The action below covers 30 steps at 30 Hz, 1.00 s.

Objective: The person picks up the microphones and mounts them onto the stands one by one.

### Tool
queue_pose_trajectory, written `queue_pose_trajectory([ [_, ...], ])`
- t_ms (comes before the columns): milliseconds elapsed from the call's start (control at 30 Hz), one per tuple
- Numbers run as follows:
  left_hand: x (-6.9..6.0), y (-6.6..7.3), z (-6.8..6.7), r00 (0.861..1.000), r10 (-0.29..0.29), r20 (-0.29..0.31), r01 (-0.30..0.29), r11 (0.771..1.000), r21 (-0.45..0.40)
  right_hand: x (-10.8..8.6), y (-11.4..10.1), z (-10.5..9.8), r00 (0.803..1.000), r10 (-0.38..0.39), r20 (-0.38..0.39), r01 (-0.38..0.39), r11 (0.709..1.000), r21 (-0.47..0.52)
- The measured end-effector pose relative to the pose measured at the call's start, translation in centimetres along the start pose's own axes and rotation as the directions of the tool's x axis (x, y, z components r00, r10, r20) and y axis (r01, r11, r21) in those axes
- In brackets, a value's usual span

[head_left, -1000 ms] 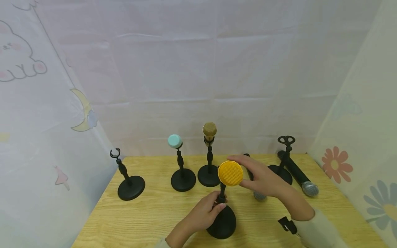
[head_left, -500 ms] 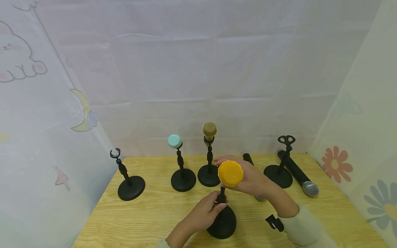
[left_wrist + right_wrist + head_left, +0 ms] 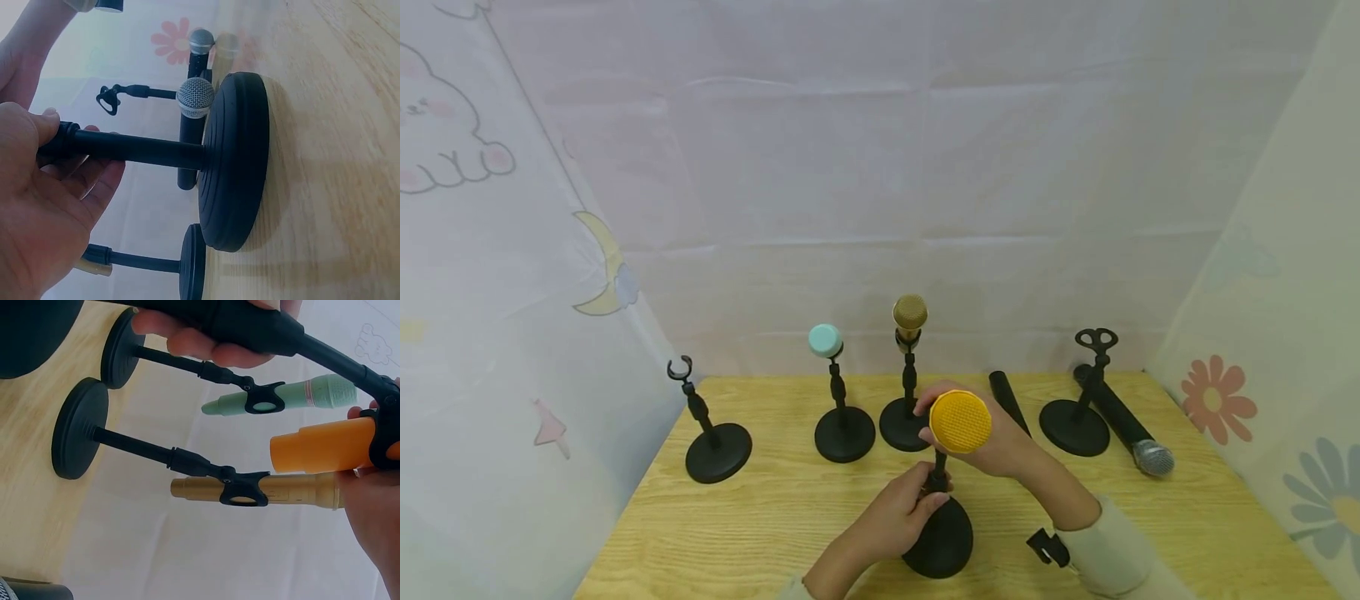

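An orange microphone (image 3: 960, 422) with a yellow-orange mesh head sits in the clip of a black desk stand (image 3: 938, 542). My left hand (image 3: 891, 512) grips that stand's upright, above its round base. Around the orange microphone, close to the clip, my right hand (image 3: 1000, 442) holds on with curled fingers, partly hidden behind the mesh head. The right wrist view shows the microphone's orange body (image 3: 322, 445) passing through the black clip (image 3: 384, 434), with the right hand at the frame's edge.
Behind stand a mint microphone (image 3: 825, 342) and a gold microphone (image 3: 910, 315) on stands. A bare stand (image 3: 718, 452) is at left, another (image 3: 1075, 427) at right. Black microphones (image 3: 1120, 417) (image 3: 1009, 400) lie on the wooden table (image 3: 760, 533). Fabric walls enclose it.
My right hand has moved left and its fingers have come round the orange microphone from behind. The left hand and the stand it grips have stayed in place.
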<state>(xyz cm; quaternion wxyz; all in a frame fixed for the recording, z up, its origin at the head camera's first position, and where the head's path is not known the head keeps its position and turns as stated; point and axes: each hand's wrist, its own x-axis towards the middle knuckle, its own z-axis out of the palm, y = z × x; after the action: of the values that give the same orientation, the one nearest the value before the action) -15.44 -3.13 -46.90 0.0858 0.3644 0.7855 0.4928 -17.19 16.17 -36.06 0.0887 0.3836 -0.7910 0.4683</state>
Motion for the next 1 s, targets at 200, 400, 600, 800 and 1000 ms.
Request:
queue_pose_trajectory([
  [200, -0.1, 0.0, 0.2, 0.996, 0.047, -0.074, -0.042, 0.997, 0.071, 0.0, 0.1, 0.2, 1.000, -0.009, -0.010, 0.009, 1.000, 0.013],
  [400, -0.2, 0.1, 0.2, 0.991, 0.078, -0.107, -0.066, 0.991, 0.113, -0.1, 0.2, 0.5, 0.999, -0.048, -0.025, 0.049, 0.999, 0.013],
  [600, -0.3, 0.0, 0.1, 0.991, 0.047, -0.124, -0.033, 0.993, 0.111, -0.1, 0.0, 0.8, 0.995, -0.086, -0.044, 0.087, 0.996, 0.026],
  [800, -0.3, -0.1, 0.0, 0.992, 0.001, -0.125, 0.008, 0.997, 0.071, -0.1, 0.1, 1.1, 0.993, -0.100, -0.062, 0.100, 0.995, -0.001],
  [1000, -0.1, -0.2, 0.1, 0.997, 0.028, -0.068, -0.031, 0.999, -0.040, -0.2, 0.4, 1.1, 0.993, -0.095, -0.072, 0.096, 0.995, 0.008],
])
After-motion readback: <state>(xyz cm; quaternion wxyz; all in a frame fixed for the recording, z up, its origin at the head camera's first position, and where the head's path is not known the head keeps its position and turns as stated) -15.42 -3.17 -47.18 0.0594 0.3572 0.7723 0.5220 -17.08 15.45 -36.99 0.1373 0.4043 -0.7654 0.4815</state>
